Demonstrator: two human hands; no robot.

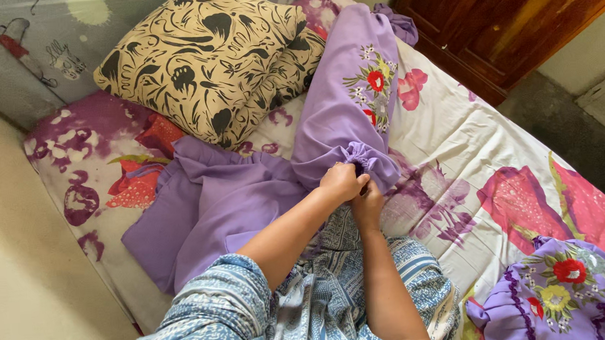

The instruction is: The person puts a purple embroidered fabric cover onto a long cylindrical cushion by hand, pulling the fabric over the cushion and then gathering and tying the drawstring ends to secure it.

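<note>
Bolster (354, 97): long, in a purple case with embroidered flowers, lying from the upper centre of the frame down to the middle. Left hand (342, 182): clenched on the gathered ruffled end of the case. Right hand (367, 204): just below, touching the left, pinching the same ruffle. Purple cloth (207, 211): loose, left of centre. Patterned pillows (204, 57): two stacked, upper left. Embroidered purple cover (569, 294): lower right corner. Floral bedsheet (469, 146): underneath all.
</note>
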